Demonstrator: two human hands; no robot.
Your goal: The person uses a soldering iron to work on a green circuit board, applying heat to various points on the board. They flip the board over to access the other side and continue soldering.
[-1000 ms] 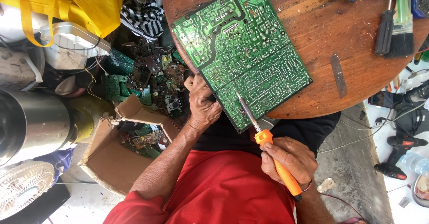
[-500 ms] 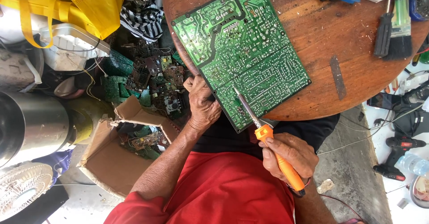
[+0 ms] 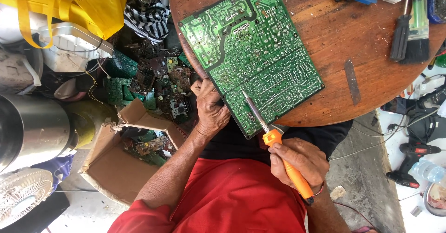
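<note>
Soldering work on a green circuit board

Item, nearest: right hand (image 3: 299, 161) clamped on an orange-handled soldering iron (image 3: 274, 137), tip resting on the board's lower solder side. Left hand (image 3: 210, 108) grips the circuit board (image 3: 253, 52) at its left edge, tilted on the round wooden table (image 3: 367, 52). Step judged: working joints; next calls for steady tip placement. Beyond: brush (image 3: 409, 26).

table: round, brown wood (image 3: 371, 52) | floor: grey concrete (image 3: 367, 186) — daylight is seen | left: cardboard box (image 3: 111, 168), white fan (image 3: 23, 200)

Bright, even daylight, everything sharp. Glare whitens the floor right of the fingers; left of them, soft shadows.
</note>
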